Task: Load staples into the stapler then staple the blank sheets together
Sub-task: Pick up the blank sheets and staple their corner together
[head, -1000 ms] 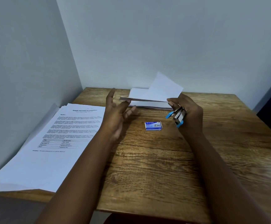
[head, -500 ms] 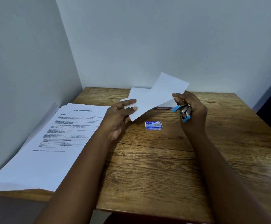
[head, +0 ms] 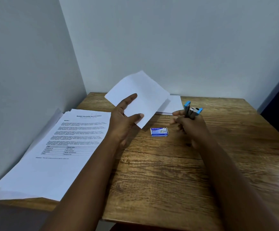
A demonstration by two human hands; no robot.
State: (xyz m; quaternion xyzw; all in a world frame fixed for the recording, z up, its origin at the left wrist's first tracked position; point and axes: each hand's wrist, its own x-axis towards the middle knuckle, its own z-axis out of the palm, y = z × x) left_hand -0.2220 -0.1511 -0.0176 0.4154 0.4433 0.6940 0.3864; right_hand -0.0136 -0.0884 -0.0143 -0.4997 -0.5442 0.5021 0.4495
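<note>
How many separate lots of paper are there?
3: the blank white sheets held in the left hand, a white stack behind them, and printed pages at left.

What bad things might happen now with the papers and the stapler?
The left hand pinches the blank sheets only near one corner, up off the table, so they might slide out of line before stapling. The right hand grips the stapler apart from the sheets, so the staple could land crooked. The staple box lies just below and might get knocked.
</note>
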